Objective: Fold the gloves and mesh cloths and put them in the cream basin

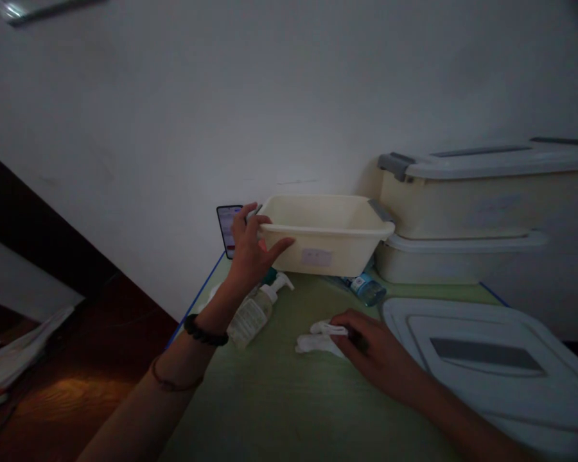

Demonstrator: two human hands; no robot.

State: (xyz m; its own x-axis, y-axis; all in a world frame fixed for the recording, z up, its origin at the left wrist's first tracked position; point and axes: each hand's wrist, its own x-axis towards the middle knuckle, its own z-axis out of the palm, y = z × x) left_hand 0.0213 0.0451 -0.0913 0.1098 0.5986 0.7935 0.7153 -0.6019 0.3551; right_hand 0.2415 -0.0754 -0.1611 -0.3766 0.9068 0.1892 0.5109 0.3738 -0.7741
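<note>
My left hand (253,247) grips the left end of a cream plastic storage bin (337,256), fingers over the rim and thumb against its front. The bin has no lid on and bears a pale label. Lower right, my right hand (366,343) pinches what look like white socks (318,340), bunched on the green tabletop (279,398). A clear pump bottle (253,317) lies on its side below my left wrist. Just under the bin's front right corner lies a clear bottle with a blue label (366,289), partly hidden by the bin.
A pale lid (472,321) with a grey panel lies at the right of the table. Behind it, two lidded bins (443,205) are stacked against the wall. A phone (225,231) leans upright behind my left hand. The tabletop has a blue edge at left.
</note>
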